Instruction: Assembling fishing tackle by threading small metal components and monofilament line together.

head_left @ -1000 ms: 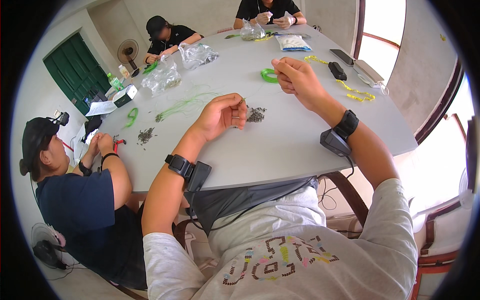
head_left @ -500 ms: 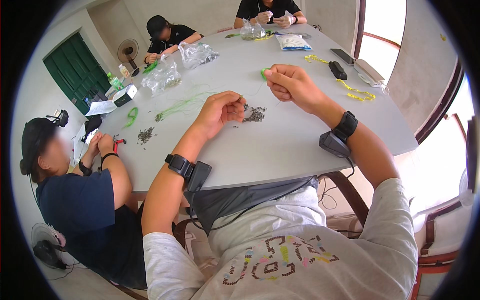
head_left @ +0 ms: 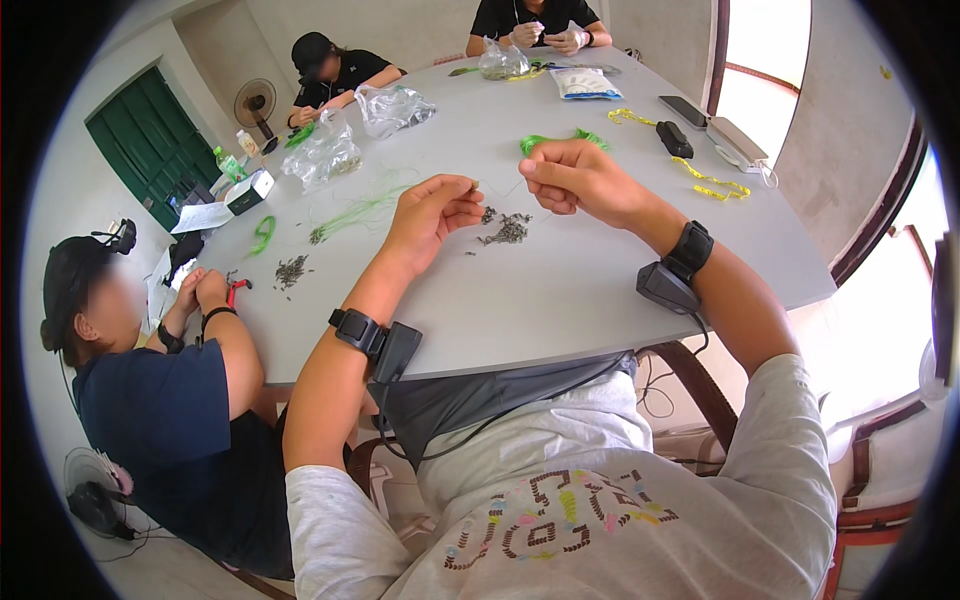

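Observation:
My left hand [head_left: 437, 218] is raised over the table, thumb and forefinger pinched together. A tiny thing shows at its fingertips, too small to name. Facing it, my right hand [head_left: 580, 178] is closed in a pinch, with a faint thin thread by its fingers. Below and between the hands lies a heap of small dark metal pieces [head_left: 508, 229]. A bundle of bright green thread [head_left: 590, 137] rests just beyond my right hand, partly hidden by it. Loose green strands [head_left: 362, 212] spread over the table left of my left hand, ending near a small clump.
Another dark heap [head_left: 291, 271] and a green loop [head_left: 263, 236] lie to the left, near a seated person [head_left: 150, 380]. Clear plastic bags [head_left: 395, 110] stand farther back, where two more people sit. A yellow tape measure [head_left: 715, 187] and a black phone [head_left: 684, 112] lie right.
My right hand has dropped slightly, and more of the green bundle now shows behind it. My left hand has risen a little, its fingers straighter.

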{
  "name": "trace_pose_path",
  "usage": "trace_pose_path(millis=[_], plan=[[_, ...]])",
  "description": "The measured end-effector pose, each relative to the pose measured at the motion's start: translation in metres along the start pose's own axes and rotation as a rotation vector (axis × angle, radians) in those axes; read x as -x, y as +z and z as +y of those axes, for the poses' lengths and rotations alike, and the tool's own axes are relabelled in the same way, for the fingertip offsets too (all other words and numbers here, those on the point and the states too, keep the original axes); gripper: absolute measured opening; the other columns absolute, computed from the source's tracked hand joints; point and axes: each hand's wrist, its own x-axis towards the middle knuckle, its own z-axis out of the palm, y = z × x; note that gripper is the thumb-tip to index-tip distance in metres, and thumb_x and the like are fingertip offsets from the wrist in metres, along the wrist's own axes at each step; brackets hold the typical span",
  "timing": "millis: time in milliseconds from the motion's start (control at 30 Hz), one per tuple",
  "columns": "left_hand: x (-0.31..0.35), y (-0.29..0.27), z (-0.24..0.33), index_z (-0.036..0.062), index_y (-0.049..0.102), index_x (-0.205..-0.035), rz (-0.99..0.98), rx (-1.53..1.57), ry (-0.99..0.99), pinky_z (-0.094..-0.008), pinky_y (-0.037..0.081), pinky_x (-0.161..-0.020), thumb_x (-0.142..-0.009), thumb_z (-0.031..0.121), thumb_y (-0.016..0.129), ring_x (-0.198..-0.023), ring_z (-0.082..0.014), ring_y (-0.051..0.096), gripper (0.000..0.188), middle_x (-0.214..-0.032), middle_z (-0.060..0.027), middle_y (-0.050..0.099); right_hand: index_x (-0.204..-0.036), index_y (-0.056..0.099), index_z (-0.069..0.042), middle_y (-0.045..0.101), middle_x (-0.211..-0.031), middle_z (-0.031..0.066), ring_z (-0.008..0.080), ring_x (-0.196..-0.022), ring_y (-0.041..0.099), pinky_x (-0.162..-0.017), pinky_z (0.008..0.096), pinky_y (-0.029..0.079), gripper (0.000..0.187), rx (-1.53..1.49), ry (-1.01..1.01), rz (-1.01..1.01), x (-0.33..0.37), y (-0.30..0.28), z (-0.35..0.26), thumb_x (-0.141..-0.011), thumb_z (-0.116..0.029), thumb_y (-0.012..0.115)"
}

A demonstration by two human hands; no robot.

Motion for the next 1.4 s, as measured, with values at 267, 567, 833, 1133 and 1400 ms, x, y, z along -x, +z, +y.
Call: trace_pose_path(millis=[267, 567, 833, 1133, 1400], plan=[[-0.001, 0.001, 0.0, 0.0009, 0.067, -0.109, 0.025, 0.051, 0.046, -0.0273, 0.059, -0.08, -0.099, 0.015, 0.065, -0.085, -0.0151, 0.07, 0.018, -0.099, -0.0079, 0.071, -0.082, 0.062, -0.002, 0.05, -0.064, -0.0008, 0.0088, -0.055, 0.042, -0.051, 0.0265, 0.033, 0.035, 0.034, 0.034, -0.143, 0.004, 0.004, 0.001, -0.102, -0.031, 0.064], [-0.002, 0.001, 0.0, 0.0019, 0.068, -0.109, 0.062, 0.02, 0.072, -0.0232, 0.055, -0.077, -0.099, 0.015, 0.066, -0.081, -0.0092, 0.064, 0.016, -0.098, -0.0041, 0.07, -0.085, 0.066, -0.002, 0.061, -0.076, 0.0027, 0.0103, -0.064, 0.052, -0.057, 0.025, 0.04, 0.034, 0.111, -0.01, -0.124, 0.002, 0.008, 0.005, -0.103, -0.03, 0.062], [-0.001, 0.002, 0.0, 0.0005, 0.072, -0.103, 0.039, -0.04, 0.041, -0.0226, 0.05, -0.069, -0.097, 0.016, 0.068, -0.074, -0.0081, 0.059, 0.017, -0.092, -0.0049, 0.07, -0.09, 0.055, -0.008, 0.064, -0.088, 0.0053, 0.0104, -0.067, 0.055, -0.058, 0.0249, 0.042, 0.031, -0.326, -0.004, 0.098, -0.001, 0.001, 0.0, -0.106, -0.034, 0.055], [-0.001, 0.005, 0.0, 0.0009, 0.071, -0.102, -0.017, -0.095, 0.045, -0.0232, 0.049, -0.069, -0.097, 0.014, 0.068, -0.073, -0.0079, 0.059, 0.014, -0.091, -0.0042, 0.069, -0.09, 0.058, -0.003, 0.036, -0.065, -0.0077, 0.005, -0.056, 0.028, -0.051, 0.0241, 0.025, 0.032, -0.098, 0.012, 0.202, -0.012, -0.006, 0.017, -0.103, -0.033, 0.062], [-0.002, 0.004, 0.0, 0.0021, 0.07, -0.101, -0.014, -0.078, 0.045, -0.0231, 0.049, -0.072, -0.097, 0.013, 0.068, -0.075, -0.0077, 0.059, 0.012, -0.09, -0.0037, 0.069, -0.087, 0.058, -0.002, 0.036, -0.065, -0.0076, 0.0043, -0.056, 0.028, -0.05, 0.0239, 0.024, 0.032, -0.008, -0.004, 0.253, -0.013, -0.001, 0.012, -0.103, -0.029, 0.062]])
